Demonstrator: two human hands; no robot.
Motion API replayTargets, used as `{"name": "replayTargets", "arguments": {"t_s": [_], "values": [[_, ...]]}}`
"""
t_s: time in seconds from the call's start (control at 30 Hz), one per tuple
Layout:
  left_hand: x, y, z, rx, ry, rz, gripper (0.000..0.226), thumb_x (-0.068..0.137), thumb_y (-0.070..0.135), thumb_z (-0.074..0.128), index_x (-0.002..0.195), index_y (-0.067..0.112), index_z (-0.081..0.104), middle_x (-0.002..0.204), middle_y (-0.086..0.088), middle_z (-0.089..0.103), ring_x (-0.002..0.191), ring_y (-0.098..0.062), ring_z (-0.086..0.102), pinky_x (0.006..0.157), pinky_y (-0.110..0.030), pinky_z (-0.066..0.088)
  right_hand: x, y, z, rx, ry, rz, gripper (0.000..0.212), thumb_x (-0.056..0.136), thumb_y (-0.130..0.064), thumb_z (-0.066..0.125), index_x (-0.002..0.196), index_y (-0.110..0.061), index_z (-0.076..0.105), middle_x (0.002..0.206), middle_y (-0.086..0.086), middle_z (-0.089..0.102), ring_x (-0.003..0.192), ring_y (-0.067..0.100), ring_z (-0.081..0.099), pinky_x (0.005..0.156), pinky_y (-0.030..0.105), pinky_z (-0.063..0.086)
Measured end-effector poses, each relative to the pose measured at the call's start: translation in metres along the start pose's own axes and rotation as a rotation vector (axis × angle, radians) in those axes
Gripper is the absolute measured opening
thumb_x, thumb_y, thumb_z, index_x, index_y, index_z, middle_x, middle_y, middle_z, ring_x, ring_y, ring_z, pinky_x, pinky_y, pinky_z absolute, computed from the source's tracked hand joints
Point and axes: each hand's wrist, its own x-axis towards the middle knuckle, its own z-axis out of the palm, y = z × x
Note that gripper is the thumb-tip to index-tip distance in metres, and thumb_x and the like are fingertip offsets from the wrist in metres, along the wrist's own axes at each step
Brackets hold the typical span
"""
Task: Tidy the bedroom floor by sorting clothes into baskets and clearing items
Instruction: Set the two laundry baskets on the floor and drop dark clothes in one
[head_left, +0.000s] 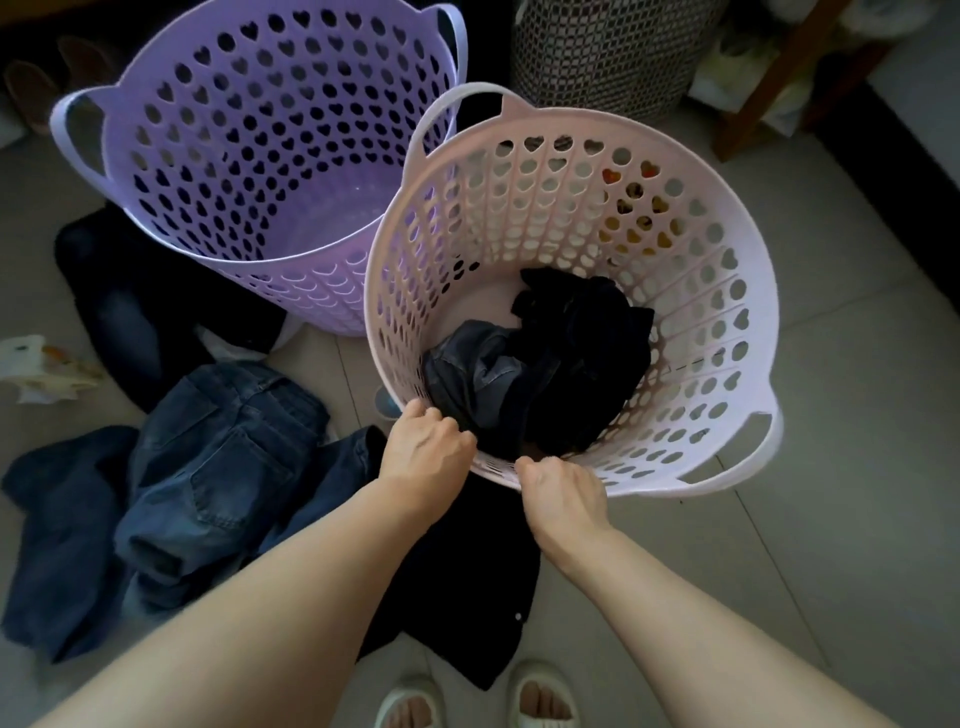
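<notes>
A pale pink perforated basket (727, 270) stands in front of me with dark jeans and black clothes (571, 364) bunched at its bottom. My left hand (426, 447) and my right hand (561, 488) are curled at its near rim, both closed on a black garment (467, 597) that hangs from the rim down to the floor between my arms. An empty purple basket (249, 156) stands to the back left, touching the pink one. Blue jeans (218, 457) lie crumpled on the floor to the left.
More dark clothes (119, 312) lie by the purple basket, with a white plastic bag (41, 369) at the left edge. A mesh hamper (613, 52) and a wooden furniture leg (769, 78) stand behind. My slippered feet (410, 706) are at the bottom on grey tiles.
</notes>
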Motion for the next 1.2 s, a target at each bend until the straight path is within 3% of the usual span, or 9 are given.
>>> {"name": "replayTargets", "arguments": {"t_s": [0.17, 0.27, 0.47, 0.67, 1.07, 1.2], "values": [[0.008, 0.002, -0.013, 0.092, -0.008, 0.059, 0.02, 0.09, 0.015, 0.048, 0.095, 0.021, 0.067, 0.096, 0.0, 0.069, 0.094, -0.026, 0.065, 0.067, -0.031, 0.034, 0.001, 0.012, -0.006, -0.061, 0.054, -0.067, 0.026, 0.091, -0.006, 0.04, 0.109, -0.011, 0.06, 0.106, 0.014, 0.065, 0.103, 0.034, 0.061, 0.068, 0.033, 0.038], [0.015, 0.009, -0.041, 0.142, 0.008, 0.095, 0.022, 0.091, 0.012, 0.047, 0.096, 0.021, 0.067, 0.096, 0.001, 0.069, 0.093, -0.025, 0.066, 0.062, -0.03, 0.033, -0.003, 0.027, -0.025, -0.067, 0.111, -0.057, 0.025, 0.089, -0.001, 0.041, 0.106, -0.011, 0.058, 0.103, 0.013, 0.065, 0.101, 0.035, 0.062, 0.064, 0.034, 0.035], [0.022, 0.04, -0.096, 0.145, 0.039, 0.144, 0.022, 0.092, 0.012, 0.047, 0.104, 0.017, 0.065, 0.104, -0.002, 0.068, 0.097, -0.026, 0.065, 0.064, -0.031, 0.037, -0.027, 0.063, -0.072, -0.065, 0.165, 0.009, 0.026, 0.085, 0.001, 0.046, 0.104, -0.011, 0.058, 0.103, 0.011, 0.066, 0.099, 0.033, 0.063, 0.063, 0.032, 0.035], [0.03, 0.097, -0.129, 0.094, 0.105, 0.216, 0.021, 0.089, 0.007, 0.049, 0.099, 0.015, 0.065, 0.101, -0.003, 0.068, 0.095, -0.027, 0.065, 0.063, -0.03, 0.037, -0.064, 0.118, -0.096, -0.086, 0.167, 0.111, 0.026, 0.084, 0.003, 0.048, 0.104, -0.011, 0.058, 0.102, 0.009, 0.067, 0.098, 0.031, 0.064, 0.062, 0.032, 0.037], [0.063, 0.173, -0.063, 0.104, 0.047, 0.307, 0.023, 0.086, 0.003, 0.051, 0.094, 0.017, 0.066, 0.097, -0.002, 0.068, 0.093, -0.027, 0.065, 0.06, -0.029, 0.034, -0.072, 0.176, -0.021, -0.103, 0.068, 0.214, 0.031, 0.085, 0.004, 0.043, 0.106, -0.013, 0.059, 0.106, 0.009, 0.066, 0.102, 0.031, 0.063, 0.065, 0.031, 0.035], [0.056, 0.17, -0.04, 0.104, 0.008, 0.33, 0.028, 0.088, 0.004, 0.048, 0.105, 0.019, 0.065, 0.104, -0.001, 0.067, 0.099, -0.027, 0.064, 0.066, -0.03, 0.035, -0.078, 0.169, 0.004, -0.087, 0.019, 0.184, 0.031, 0.085, 0.005, 0.044, 0.109, -0.011, 0.053, 0.106, 0.01, 0.064, 0.102, 0.032, 0.061, 0.066, 0.033, 0.034]]}}
